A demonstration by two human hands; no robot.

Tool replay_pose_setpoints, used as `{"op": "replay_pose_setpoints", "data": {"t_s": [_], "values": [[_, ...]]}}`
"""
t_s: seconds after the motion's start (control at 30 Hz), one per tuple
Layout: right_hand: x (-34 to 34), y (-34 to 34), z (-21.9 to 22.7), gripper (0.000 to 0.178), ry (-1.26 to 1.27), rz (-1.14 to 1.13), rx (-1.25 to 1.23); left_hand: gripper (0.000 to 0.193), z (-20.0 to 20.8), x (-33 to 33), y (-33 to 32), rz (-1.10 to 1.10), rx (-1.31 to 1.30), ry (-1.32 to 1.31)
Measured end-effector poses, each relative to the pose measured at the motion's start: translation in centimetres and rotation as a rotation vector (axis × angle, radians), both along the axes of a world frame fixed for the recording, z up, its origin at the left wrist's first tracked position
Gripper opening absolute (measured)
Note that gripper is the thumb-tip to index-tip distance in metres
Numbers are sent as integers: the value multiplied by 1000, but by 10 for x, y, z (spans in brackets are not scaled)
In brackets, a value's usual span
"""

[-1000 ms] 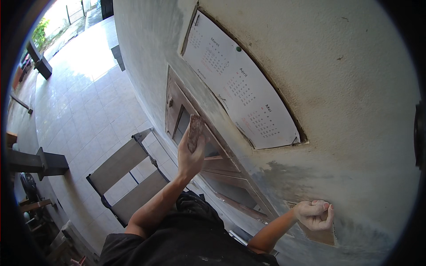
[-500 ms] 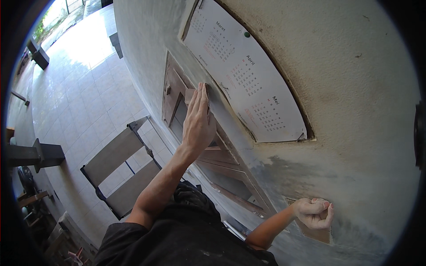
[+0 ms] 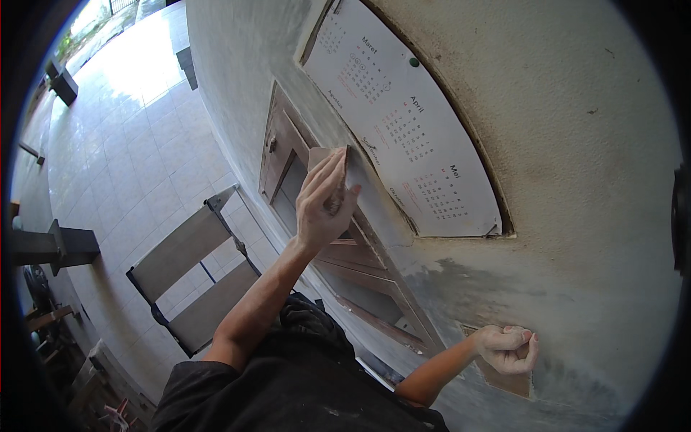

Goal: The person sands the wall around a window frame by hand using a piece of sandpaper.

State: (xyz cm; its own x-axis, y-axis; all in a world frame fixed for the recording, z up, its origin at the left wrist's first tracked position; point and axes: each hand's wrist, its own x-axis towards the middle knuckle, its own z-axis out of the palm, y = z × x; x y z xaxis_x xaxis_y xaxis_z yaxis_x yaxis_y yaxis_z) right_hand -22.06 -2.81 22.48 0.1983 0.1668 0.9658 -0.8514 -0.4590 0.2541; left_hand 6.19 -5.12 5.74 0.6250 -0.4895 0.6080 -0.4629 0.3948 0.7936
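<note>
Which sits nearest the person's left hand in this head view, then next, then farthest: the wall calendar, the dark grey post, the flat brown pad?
1. Flat brown pad: in the left hand.
2. Wall calendar: just up and to the right.
3. Dark grey post: far off at the left.

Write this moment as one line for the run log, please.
left hand: holding brown pad, near wooden frame | right hand: curled, in front of wall | calendar: on wall

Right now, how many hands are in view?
2: the left hand, holding a flat brownish piece left of the paper calendar, and the right hand, curled at the picture's lower right.
</note>
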Motion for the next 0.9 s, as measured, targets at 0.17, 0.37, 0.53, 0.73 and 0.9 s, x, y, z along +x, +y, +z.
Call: {"op": "replay_pose_setpoints", "data": {"t_s": [0.17,0.37,0.53,0.73,0.9], "values": [[4,0,0,13,-13,1,7,65,-6,0,-2,-89,1,-129],[-2,0,-5,11,-21,44,16,56,-14,11,-4,-26,-52,-156],[-3,0,-6,11,-30,72,37,52,-2,12,0,84,53,-145],[5,0,1,14,9,0,24,58,6,-3,-5,140,193,-197],[7,-1,0,13,1,15,15,71,-1,-24,-8,135,352,-226]]}}
